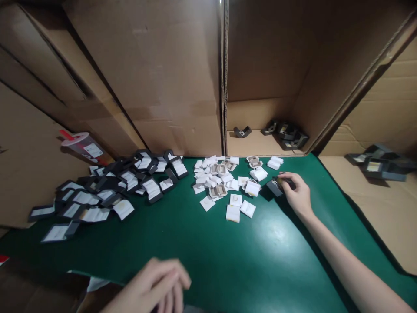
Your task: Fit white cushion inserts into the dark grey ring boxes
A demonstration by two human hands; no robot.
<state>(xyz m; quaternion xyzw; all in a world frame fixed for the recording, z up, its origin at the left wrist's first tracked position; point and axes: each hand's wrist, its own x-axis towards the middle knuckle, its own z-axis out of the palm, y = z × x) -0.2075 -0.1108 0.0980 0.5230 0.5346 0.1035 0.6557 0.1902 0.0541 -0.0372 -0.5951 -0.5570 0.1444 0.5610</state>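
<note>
My right hand (297, 191) reaches out over the green mat (228, 256) and its fingers are wrapped round a small dark box (275, 186) that rests on the mat. Just left of it lies a pile of small white pads (224, 180). Further left spreads a heap of open dark boxes with white linings (107, 191). My left hand (156, 284) hovers low at the near edge of the mat, fingers loosely curled together; nothing shows in it.
An open cardboard carton (260, 113) stands behind the mat with a few dark boxes (286, 132) inside. More dark boxes (381, 163) lie on cardboard at the right. A plastic cup with a red straw (83, 145) leans at the left. Cardboard walls surround the mat.
</note>
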